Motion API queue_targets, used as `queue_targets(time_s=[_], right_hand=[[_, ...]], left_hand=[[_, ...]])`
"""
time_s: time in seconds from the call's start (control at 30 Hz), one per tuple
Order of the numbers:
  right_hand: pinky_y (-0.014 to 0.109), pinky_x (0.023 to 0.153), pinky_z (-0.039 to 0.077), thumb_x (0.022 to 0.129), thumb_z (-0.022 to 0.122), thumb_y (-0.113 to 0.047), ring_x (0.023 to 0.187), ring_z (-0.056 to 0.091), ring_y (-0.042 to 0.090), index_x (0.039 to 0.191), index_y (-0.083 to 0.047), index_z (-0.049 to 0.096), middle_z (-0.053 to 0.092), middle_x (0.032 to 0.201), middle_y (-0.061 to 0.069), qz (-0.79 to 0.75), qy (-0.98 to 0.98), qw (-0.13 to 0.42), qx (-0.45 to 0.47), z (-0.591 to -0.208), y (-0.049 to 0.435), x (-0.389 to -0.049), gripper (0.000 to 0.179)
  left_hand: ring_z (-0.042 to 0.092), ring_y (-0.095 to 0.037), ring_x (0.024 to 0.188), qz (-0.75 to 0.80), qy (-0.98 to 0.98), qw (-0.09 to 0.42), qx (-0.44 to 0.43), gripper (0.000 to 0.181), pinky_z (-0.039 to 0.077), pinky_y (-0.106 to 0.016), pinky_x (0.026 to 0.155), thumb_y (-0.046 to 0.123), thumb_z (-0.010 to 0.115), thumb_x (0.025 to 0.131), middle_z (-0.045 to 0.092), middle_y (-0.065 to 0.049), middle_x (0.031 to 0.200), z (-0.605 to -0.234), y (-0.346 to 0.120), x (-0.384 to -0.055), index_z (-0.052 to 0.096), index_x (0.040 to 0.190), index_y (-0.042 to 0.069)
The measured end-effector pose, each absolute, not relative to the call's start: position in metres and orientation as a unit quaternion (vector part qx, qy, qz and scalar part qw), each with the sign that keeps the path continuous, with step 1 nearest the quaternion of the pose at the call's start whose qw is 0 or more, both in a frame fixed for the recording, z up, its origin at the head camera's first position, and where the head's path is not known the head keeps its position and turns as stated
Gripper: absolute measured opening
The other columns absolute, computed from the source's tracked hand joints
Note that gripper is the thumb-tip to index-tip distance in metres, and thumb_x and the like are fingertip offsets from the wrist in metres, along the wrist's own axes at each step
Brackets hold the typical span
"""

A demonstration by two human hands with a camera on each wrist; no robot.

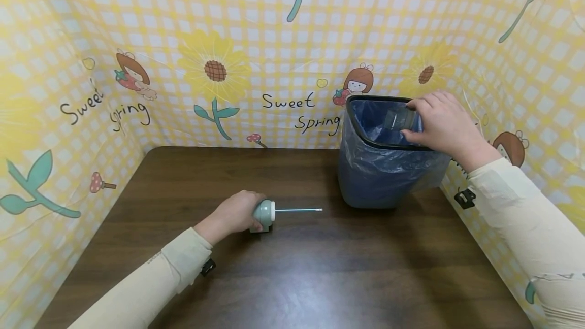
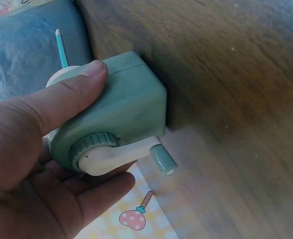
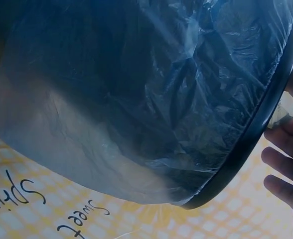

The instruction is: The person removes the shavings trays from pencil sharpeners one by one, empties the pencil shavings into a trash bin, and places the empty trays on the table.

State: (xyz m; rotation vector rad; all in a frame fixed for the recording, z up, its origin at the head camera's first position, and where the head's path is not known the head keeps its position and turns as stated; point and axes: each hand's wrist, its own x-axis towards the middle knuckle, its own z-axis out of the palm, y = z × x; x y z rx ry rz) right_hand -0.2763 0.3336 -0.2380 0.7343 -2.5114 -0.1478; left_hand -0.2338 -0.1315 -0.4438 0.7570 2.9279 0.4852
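My left hand (image 1: 235,210) grips a green crank pencil sharpener (image 1: 263,212) on the brown table. A light-blue pencil (image 1: 299,210) sticks out of its white front toward the right. In the left wrist view the thumb lies along the sharpener's body, and the cream crank (image 2: 116,157) with its green knob points away from the palm. At the upper right, my right hand (image 1: 441,121) pinches a small clear plastic container (image 1: 398,118) just inside the mouth of a blue trash bin (image 1: 372,187). The right wrist view shows only part of the container, past the rim.
A thin translucent bag lines the bin and hangs over its black rim (image 1: 365,138). Yellow checked cloth (image 1: 283,55) with printed flowers and figures walls the brown table (image 1: 292,278) at the back and both sides.
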Motion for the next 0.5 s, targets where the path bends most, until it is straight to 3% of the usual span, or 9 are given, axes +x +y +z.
queue_targets(time_s=[0.27,0.5], right_hand=[[0.059,0.093,0.045,0.081,0.083,-0.037,0.102,0.058,0.042,0.121,0.003,0.066,0.069,0.106,0.022,-0.04,-0.933,0.261,0.245,-0.2377,0.3306,-0.2729,0.059],[0.06,0.092,0.044,0.084,0.081,-0.038,0.103,0.056,0.041,0.124,0.003,0.066,0.069,0.107,0.022,-0.014,-0.945,0.247,0.215,-0.2376,0.3303,-0.272,0.059]], left_hand=[[0.065,-0.02,0.095,0.15,0.956,0.048,0.247,0.07,0.057,-0.042,0.085,0.023,0.097,0.069,0.071,-0.009,0.115,-0.4412,-0.1299,-0.2328,0.065,0.129,0.002],[0.065,-0.021,0.095,0.147,0.957,0.046,0.245,0.073,0.057,-0.042,0.084,0.025,0.098,0.068,0.071,-0.008,0.114,-0.4421,-0.1293,-0.2352,0.065,0.129,0.003]])
